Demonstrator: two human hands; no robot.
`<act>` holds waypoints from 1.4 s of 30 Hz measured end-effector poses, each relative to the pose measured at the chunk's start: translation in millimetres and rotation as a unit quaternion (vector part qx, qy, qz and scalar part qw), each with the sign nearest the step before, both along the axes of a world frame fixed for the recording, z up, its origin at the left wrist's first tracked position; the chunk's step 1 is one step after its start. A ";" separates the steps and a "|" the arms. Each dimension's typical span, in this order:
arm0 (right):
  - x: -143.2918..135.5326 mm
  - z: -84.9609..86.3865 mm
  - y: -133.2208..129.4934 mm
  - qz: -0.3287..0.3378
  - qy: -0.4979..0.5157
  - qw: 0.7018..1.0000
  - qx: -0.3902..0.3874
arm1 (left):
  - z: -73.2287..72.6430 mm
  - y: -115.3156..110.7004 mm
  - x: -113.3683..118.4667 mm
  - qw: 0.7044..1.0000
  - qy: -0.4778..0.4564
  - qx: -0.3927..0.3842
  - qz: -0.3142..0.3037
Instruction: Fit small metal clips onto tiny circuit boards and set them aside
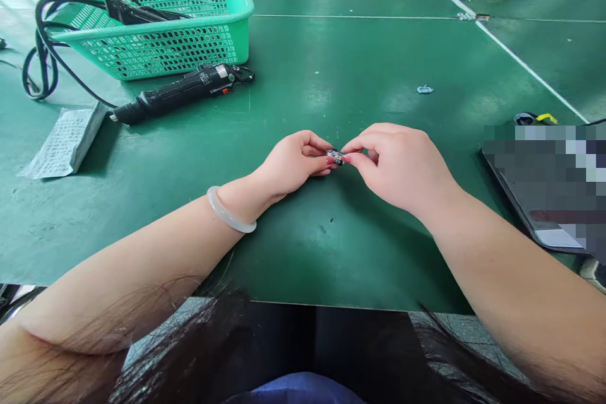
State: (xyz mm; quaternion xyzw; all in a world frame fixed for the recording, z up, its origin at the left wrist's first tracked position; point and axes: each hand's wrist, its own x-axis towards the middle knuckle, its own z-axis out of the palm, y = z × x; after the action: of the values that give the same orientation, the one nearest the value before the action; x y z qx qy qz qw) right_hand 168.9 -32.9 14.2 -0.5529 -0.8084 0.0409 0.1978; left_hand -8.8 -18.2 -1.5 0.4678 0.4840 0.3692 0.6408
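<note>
Between my two hands, just above the green table, is a small black-and-silver part (336, 156), too small to name for certain. My left hand (296, 161), with a pale bangle (230, 211) at its wrist, pinches the part's left side between thumb and fingers. From the other side, my right hand (395, 161) closes thumb and forefinger on its right edge. The fingertips cover much of the part.
A green plastic basket (161, 47) with black cable stands back left. In front of it lie a black electric screwdriver (184, 93) and a paper-wrapped block (66, 142). A dark, partly blurred flat object (516, 202) lies right. A small bluish scrap (425, 89) rests behind my right hand.
</note>
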 end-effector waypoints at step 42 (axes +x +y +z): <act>-1.1 -7.9 3.0 -0.003 0.033 0.999 0.025 | -1.7 1.5 -1.1 1.000 -0.015 -0.003 0.010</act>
State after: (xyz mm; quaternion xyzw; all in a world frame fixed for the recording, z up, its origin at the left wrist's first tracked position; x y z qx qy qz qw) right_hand 167.8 -29.9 6.3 -0.5481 -0.8008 0.0382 0.2386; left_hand -9.9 -16.7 -3.2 0.4558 0.4801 0.3808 0.6456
